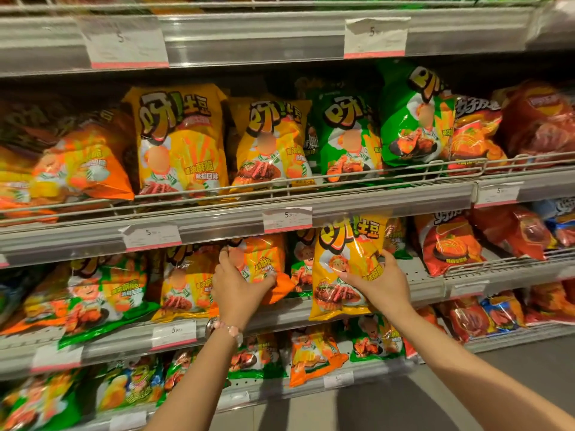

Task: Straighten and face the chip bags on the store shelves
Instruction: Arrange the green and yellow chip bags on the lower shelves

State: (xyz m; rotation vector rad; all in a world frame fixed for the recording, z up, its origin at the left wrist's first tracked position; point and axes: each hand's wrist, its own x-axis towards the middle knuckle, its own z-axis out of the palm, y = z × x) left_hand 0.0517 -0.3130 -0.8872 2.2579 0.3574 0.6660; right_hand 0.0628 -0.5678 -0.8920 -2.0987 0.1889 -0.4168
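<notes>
My left hand (pixel 238 287) grips an orange chip bag (pixel 264 262) on the middle shelf, fingers curled round its lower left part. A yellow chip bag (pixel 345 262) stands upright in front of the shelf edge, and my right hand (pixel 378 283) holds it by its lower right side, thumb across the front. Between the two bags a green bag (pixel 300 269) shows partly. To the left of my left hand a yellow bag (pixel 186 284) leans on the same shelf.
The upper shelf (pixel 217 219) carries yellow bags (pixel 180 141), green bags (pixel 407 119) and a tilted orange bag (pixel 84 163) behind a wire rail. Red bags (pixel 448 244) fill the right side. Lower shelves hold several mixed bags. Price tags (pixel 287 219) hang on the shelf edges.
</notes>
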